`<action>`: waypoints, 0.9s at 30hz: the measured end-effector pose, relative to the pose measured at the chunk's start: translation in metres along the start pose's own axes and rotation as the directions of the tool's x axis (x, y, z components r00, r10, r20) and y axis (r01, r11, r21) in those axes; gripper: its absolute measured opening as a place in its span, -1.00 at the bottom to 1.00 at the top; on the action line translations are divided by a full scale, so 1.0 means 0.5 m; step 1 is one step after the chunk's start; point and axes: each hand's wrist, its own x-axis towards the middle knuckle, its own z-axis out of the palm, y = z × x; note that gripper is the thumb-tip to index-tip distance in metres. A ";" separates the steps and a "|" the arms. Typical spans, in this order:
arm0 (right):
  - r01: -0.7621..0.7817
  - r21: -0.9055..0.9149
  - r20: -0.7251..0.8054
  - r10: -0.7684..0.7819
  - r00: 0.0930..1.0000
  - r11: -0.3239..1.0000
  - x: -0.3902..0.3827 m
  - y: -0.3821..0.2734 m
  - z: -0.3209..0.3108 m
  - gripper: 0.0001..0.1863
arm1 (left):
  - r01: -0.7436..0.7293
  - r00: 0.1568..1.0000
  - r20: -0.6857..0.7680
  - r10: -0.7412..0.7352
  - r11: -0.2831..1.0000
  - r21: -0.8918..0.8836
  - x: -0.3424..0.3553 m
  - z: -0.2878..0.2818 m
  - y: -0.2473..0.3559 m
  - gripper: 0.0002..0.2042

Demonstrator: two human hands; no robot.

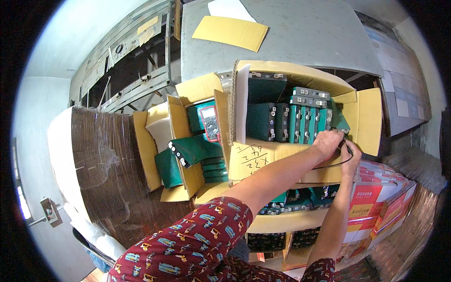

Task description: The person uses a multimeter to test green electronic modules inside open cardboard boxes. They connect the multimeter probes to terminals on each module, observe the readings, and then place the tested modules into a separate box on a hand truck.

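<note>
My left hand (pixel 329 142) is at the right end of a large open cardboard box (pixel 282 162), fingers closed beside the green battery cells (pixel 309 123) standing in it. What those fingers pinch is hidden. Close by on the right, my right hand (pixel 350 157) is closed on a black test lead (pixel 331 165), which loops out to the left under my left wrist. A hint of red shows between the hands. Metal terminals line the cells' upper edges. A red-framed multimeter (pixel 210 123) leans in the smaller box to the left, above more green cells (pixel 192 149).
Behind the boxes stretches a grey tabletop with a yellow cardboard sheet (pixel 230 33). Film-wrapped cardboard (pixel 112 160) stands at left. Red and white cartons (pixel 371 199) are stacked at right. Another open box of cells (pixel 293 207) lies below my forearms.
</note>
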 end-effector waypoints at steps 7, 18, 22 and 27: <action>-0.017 0.035 -0.009 0.017 1.000 0.999 -0.002 -0.008 -0.001 -0.82 | -0.020 1.000 -0.017 0.020 1.000 -0.021 -0.001 -0.008 0.003 -0.83; -0.019 0.044 -0.015 0.020 1.000 0.999 -0.002 0.000 0.001 -0.82 | -0.010 1.000 -0.003 0.010 1.000 -0.009 0.000 -0.011 0.007 -0.81; -0.009 0.023 -0.003 0.009 1.000 1.000 -0.003 -0.007 0.005 -0.81 | -0.001 1.000 0.010 0.001 1.000 -0.010 -0.002 -0.012 0.001 -0.80; -0.018 0.018 -0.017 0.019 1.000 1.000 -0.006 -0.011 0.004 -0.81 | -0.001 1.000 0.024 0.001 1.000 -0.014 -0.001 -0.008 0.001 -0.80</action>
